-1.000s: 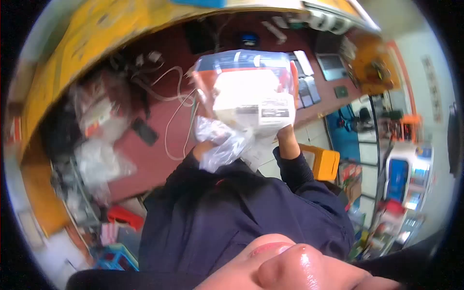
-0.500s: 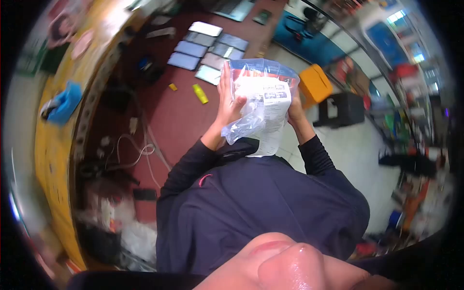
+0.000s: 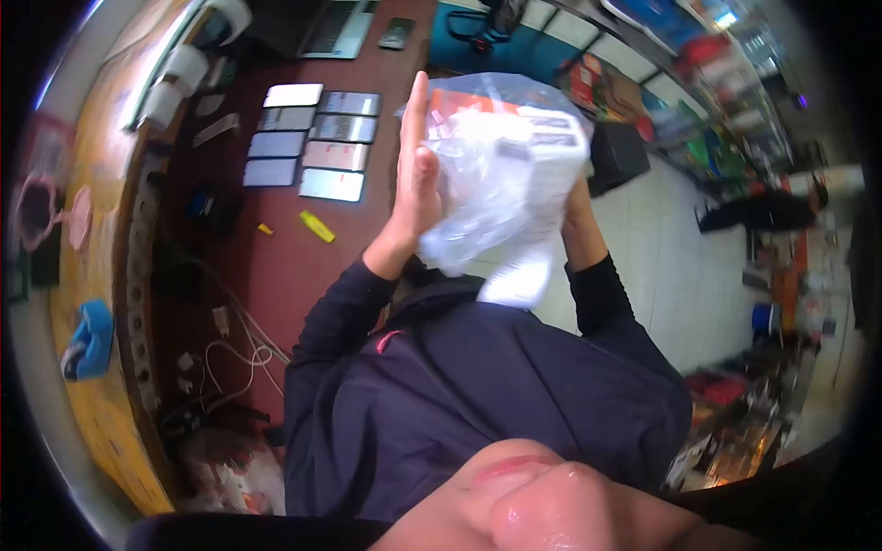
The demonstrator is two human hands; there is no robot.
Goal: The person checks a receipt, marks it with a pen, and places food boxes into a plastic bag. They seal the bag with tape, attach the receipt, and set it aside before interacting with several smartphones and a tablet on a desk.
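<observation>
A clear plastic bag (image 3: 469, 216) with something orange-red inside is held up in front of my chest. A white printed paper slip (image 3: 524, 285) hangs down over its front, blurred by motion. My left hand (image 3: 418, 184) presses flat along the bag's left side, fingers straight up and thumb against the front. On the opposite side my right hand (image 3: 577, 209) supports the bag, its fingers mostly hidden behind it. Left of the bag, several phones (image 3: 331, 184) lie in two columns on the dark red table (image 3: 358, 248).
A yellow highlighter (image 3: 317, 226) lies on the table below the phones. An open laptop (image 3: 340, 28) and a dark device (image 3: 396, 34) are at the far end. White cables (image 3: 239, 358) loop at the left, beside a yellow counter (image 3: 96, 404) with a blue tape dispenser (image 3: 90, 340). A black box (image 3: 620, 158) stands right.
The bag tilts and shifts slightly between my hands, and its paper slip swings. My view has turned right, so the table and phones sit further left; the orange-yellow box is now out of sight.
</observation>
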